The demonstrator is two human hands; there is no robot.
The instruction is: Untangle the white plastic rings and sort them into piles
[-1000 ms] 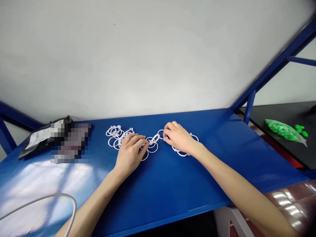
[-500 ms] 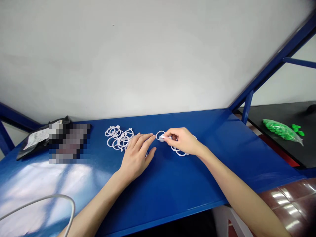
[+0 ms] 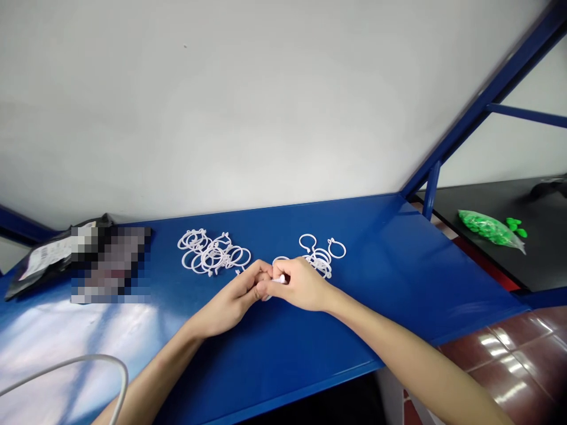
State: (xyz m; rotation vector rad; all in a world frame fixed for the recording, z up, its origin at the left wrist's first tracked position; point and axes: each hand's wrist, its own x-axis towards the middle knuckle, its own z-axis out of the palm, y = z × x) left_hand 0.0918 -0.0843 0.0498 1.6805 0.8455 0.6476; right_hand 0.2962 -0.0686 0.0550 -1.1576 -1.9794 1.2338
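Observation:
Just above the blue table (image 3: 367, 307), my left hand (image 3: 237, 301) and my right hand (image 3: 305, 286) meet. Both are closed, with fingertips pinching a white plastic ring (image 3: 282, 279). Its small end piece shows between the right thumb and forefinger, while the fingers cover most of the rest. Left of the hands lies a loose pile of white plastic rings (image 3: 212, 255) with small knobbed ends. Beyond my right hand is a smaller group of similar rings (image 3: 319, 260), with one ring (image 3: 337, 249) a little apart on its right.
A black package (image 3: 48, 257) with a white label lies at the left, beside a blurred-out item (image 3: 113, 262). A white cable (image 3: 88, 358) curves over the lower left. At the right, a bag of green pieces (image 3: 489, 229) rests on a black table (image 3: 544, 260) past a blue frame (image 3: 432, 189).
My right hand has brought a white ring from the right toward me and to the left. My left hand has moved off the pile, and its fingers have closed on the ring.

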